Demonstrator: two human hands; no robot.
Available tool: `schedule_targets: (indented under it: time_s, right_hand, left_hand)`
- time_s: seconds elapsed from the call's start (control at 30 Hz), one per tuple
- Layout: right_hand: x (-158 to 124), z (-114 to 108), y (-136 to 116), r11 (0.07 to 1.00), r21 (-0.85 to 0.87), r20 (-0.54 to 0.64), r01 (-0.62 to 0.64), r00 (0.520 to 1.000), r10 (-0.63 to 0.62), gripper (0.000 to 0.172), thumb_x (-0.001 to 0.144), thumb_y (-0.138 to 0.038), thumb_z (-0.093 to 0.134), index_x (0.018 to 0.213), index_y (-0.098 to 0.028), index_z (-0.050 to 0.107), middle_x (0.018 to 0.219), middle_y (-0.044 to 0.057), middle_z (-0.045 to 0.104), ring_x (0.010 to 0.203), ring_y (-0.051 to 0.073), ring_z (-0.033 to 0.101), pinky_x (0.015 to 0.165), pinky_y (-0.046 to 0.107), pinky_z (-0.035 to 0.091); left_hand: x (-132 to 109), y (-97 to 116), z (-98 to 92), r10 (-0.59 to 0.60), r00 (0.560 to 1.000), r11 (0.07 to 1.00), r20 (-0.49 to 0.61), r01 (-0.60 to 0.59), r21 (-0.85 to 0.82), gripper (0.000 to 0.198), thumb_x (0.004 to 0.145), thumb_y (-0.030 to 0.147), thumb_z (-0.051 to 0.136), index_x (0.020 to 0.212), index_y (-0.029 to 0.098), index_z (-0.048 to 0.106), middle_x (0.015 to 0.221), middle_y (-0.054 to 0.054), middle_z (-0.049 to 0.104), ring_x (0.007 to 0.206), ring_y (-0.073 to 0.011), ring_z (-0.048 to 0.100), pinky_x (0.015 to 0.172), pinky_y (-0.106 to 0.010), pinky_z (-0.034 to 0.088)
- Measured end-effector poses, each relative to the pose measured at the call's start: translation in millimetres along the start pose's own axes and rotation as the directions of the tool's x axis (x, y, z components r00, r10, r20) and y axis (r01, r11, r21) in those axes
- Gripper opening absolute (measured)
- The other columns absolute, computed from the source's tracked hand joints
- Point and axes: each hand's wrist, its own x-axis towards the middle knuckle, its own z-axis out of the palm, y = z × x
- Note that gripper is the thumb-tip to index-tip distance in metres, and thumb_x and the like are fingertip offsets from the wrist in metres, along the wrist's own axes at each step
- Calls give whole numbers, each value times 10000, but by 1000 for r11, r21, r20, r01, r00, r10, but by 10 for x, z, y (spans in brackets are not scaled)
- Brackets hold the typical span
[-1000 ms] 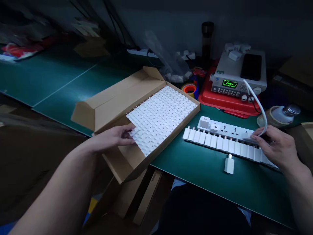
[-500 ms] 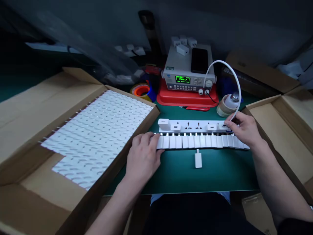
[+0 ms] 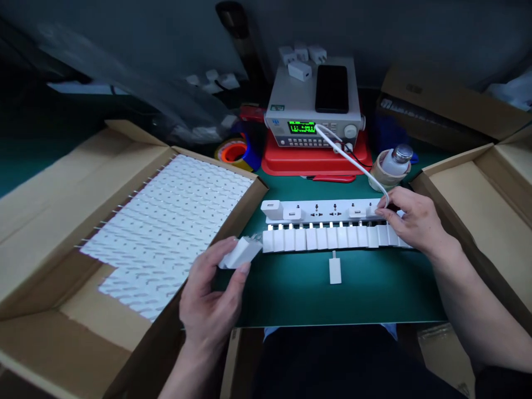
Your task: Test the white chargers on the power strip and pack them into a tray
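Note:
My left hand (image 3: 211, 296) pinches a white USB charger (image 3: 241, 253) above the bench, beside the left end of a row of white chargers (image 3: 324, 238). Its prongs are smeared by motion, and whether a second charger is with it I cannot tell. My right hand (image 3: 418, 219) is closed on the white cable (image 3: 353, 158) at the right end of the white power strip (image 3: 307, 210); the cable's plug is hidden by the fingers. Several chargers sit in the strip, a taller one (image 3: 271, 208) at its left end. One loose charger (image 3: 334, 270) lies in front of the row.
An open carton (image 3: 245, 208) packed with white chargers stands at left, another carton (image 3: 461, 194) at right. Behind the strip, a tester (image 3: 282, 124) with a phone (image 3: 331, 88) on it rests on a red tray (image 3: 316, 160). A bottle (image 3: 397, 160) stands in a tape roll.
My left hand has left the row's left end, moving left and toward me with a charger. The cable's arch has dropped leftward in front of the tester, whose PASS display has changed to other text.

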Motion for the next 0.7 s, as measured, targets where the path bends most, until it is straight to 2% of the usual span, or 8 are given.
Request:
schedule_targets:
  time_s: [0.07, 0.13, 0.2, 0.3, 0.33, 0.4, 0.57, 0.7]
  right_hand:
    - [0, 5, 7, 1000, 7, -16, 5, 1000, -5, 84, 958, -242, 608, 879, -221, 625, 848, 31, 681, 784, 192, 656, 677, 331, 504]
    - [0, 16, 11, 1000, 14, -32, 5, 999, -5, 88, 957, -241, 608, 873, -221, 623, 842, 27, 680, 778, 189, 654, 677, 329, 501]
    - [-1, 28, 13, 1000, 18, -40, 2, 999, -1, 90, 954, -241, 608, 867, -222, 622, 840, 25, 681, 773, 186, 652, 675, 325, 497]
    - [-2, 39, 17, 1000, 23, -41, 2, 999, -2, 95, 948, -236, 610, 854, -220, 621, 843, 25, 681, 774, 185, 653, 673, 320, 489]
    - [-3, 41, 19, 1000, 26, -42, 3, 999, -2, 96, 945, -233, 613, 851, -219, 621, 843, 25, 680, 773, 185, 652, 673, 319, 487]
    - [-4, 44, 24, 999, 32, -47, 6, 999, -4, 94, 941, -230, 620, 848, -218, 621, 839, 22, 676, 771, 184, 651, 676, 317, 487]
    - [-10, 46, 32, 1000, 23, -59, 13, 998, -12, 93, 942, -227, 628, 850, -218, 616, 827, 16, 668, 764, 180, 647, 665, 312, 484]
    - [-13, 46, 29, 999, 25, -61, 20, 998, -18, 78, 942, -221, 634, 865, -217, 617, 837, 15, 672, 768, 176, 649, 663, 304, 492]
  left_hand:
    - [249, 177, 33, 164, 984, 985, 68, -167, 36, 386, 935, 223, 659, 1313, 285, 619, 1298, -77, 649, 1198, -273, 637, 1033, -479, 541]
    - [551, 366, 172, 312, 923, 935, 225, -340, 97, 368, 950, 196, 608, 1309, 270, 626, 1315, -104, 626, 1189, -276, 624, 1003, -468, 547]
    - [848, 559, 388, 402, 801, 852, 443, -505, 140, 377, 935, 130, 563, 1286, 234, 654, 1322, -142, 612, 1182, -298, 607, 970, -474, 547]
    - [1197, 857, 709, 379, 555, 710, 740, -687, 151, 452, 857, 23, 550, 1240, 206, 704, 1283, -167, 618, 1144, -337, 591, 892, -481, 541]
    - [1281, 953, 786, 349, 490, 676, 799, -722, 147, 462, 840, 9, 553, 1225, 206, 717, 1256, -165, 624, 1128, -343, 589, 864, -471, 538]
    - [1406, 1121, 877, 309, 407, 635, 860, -761, 132, 435, 833, 11, 561, 1183, 193, 742, 1182, -160, 635, 1093, -340, 586, 811, -427, 529]
    - [1541, 1287, 873, 231, 315, 619, 921, -778, 111, 415, 787, -15, 575, 1099, 168, 777, 1066, -137, 649, 1018, -293, 579, 722, -328, 486]
    - [1529, 1245, 872, 205, 313, 610, 927, -782, 129, 439, 781, -22, 564, 1125, 155, 771, 1103, -155, 641, 1045, -313, 568, 716, -341, 486]
